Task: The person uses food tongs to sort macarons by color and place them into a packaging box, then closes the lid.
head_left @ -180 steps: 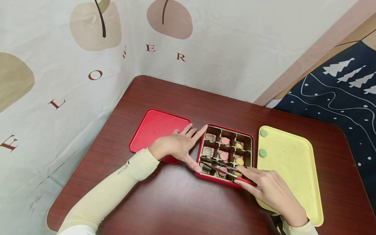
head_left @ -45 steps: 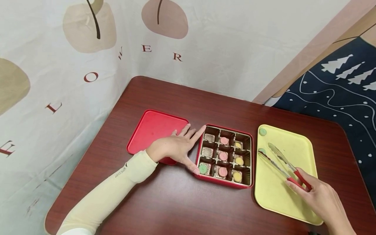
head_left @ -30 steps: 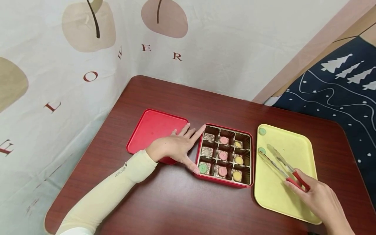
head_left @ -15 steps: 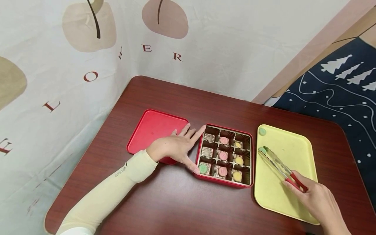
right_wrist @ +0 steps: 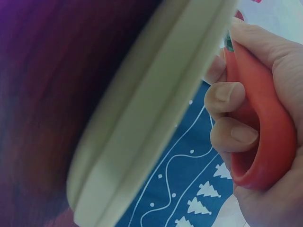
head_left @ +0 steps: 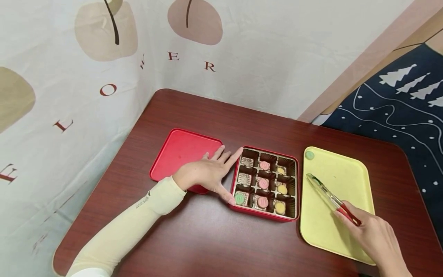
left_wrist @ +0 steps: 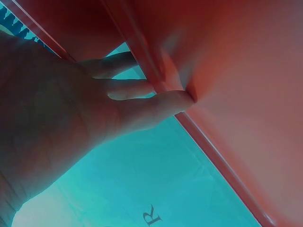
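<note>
My right hand (head_left: 372,229) grips the red-handled metal tongs (head_left: 337,201), whose tips are drawn together low over the left part of the yellow tray (head_left: 353,181). A green round piece at those tips is mostly hidden by them. In the right wrist view my fingers curl round the red handle (right_wrist: 277,127). My left hand (head_left: 207,173) is spread, with thumb and index finger against the left side of the red box (head_left: 266,217). Its other fingers reach over the red lid (head_left: 180,152). In the box lie pink pieces (head_left: 263,184), yellow pieces (head_left: 282,189) and one green piece (head_left: 239,199).
Another green round piece (head_left: 309,155) lies in the tray's far left corner. The box's dark insert has several compartments, some with only patterned bottoms showing. Brown table (head_left: 207,242) surrounds everything; a pale printed cloth (head_left: 259,69) hangs along its back and left.
Six seconds ago the tongs were over the box's front left compartment, where a green piece now lies. They moved right to the tray, then narrowed around another green piece. My left hand stayed put.
</note>
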The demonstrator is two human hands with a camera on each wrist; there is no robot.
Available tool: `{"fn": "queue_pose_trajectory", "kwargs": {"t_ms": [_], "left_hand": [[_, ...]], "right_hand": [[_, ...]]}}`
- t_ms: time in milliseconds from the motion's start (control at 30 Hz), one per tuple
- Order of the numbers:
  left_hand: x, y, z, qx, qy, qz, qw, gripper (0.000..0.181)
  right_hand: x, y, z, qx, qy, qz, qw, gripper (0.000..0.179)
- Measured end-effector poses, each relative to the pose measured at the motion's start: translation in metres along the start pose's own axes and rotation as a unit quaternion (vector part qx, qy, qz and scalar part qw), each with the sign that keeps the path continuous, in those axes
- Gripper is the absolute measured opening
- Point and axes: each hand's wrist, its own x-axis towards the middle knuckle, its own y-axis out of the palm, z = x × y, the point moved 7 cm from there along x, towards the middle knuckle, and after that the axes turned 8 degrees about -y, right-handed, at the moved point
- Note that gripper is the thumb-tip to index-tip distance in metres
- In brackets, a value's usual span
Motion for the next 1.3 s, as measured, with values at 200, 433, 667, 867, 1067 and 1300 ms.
{"fn": "queue_pose_trajectory", "kwargs": {"t_ms": [200, 433, 667, 867, 1067, 1300], "left_hand": [[0.000, 0.001, -0.001, 0.002, 0.002, -0.002, 1.0000, 0.163], [-0.001, -0.001, -0.001, 0.002, 0.002, -0.006, 1.0000, 0.164], [-0.002, -0.001, -0.001, 0.002, 0.001, -0.006, 1.0000, 0.164], [-0.002, -0.001, -0.001, 0.006, -0.003, -0.009, 0.9999, 0.165], [0.001, 0.000, -0.001, 0.014, -0.007, -0.007, 0.9998, 0.165], [0.001, 0.001, 0.000, 0.010, -0.013, -0.002, 0.9999, 0.165]], "right_hand": [[-0.001, -0.002, 0.001, -0.004, -0.014, -0.018, 0.9997, 0.044], [-0.001, -0.004, -0.001, -0.006, -0.013, -0.025, 0.9996, 0.044], [0.005, -0.008, 0.004, 0.003, -0.041, -0.049, 0.9980, 0.042], [0.016, -0.013, 0.015, 0.029, -0.071, -0.067, 0.9948, 0.043], [0.024, -0.018, 0.029, 0.041, -0.097, -0.074, 0.9917, 0.044], [0.037, -0.027, 0.046, 0.051, -0.142, -0.083, 0.9852, 0.046]]}}
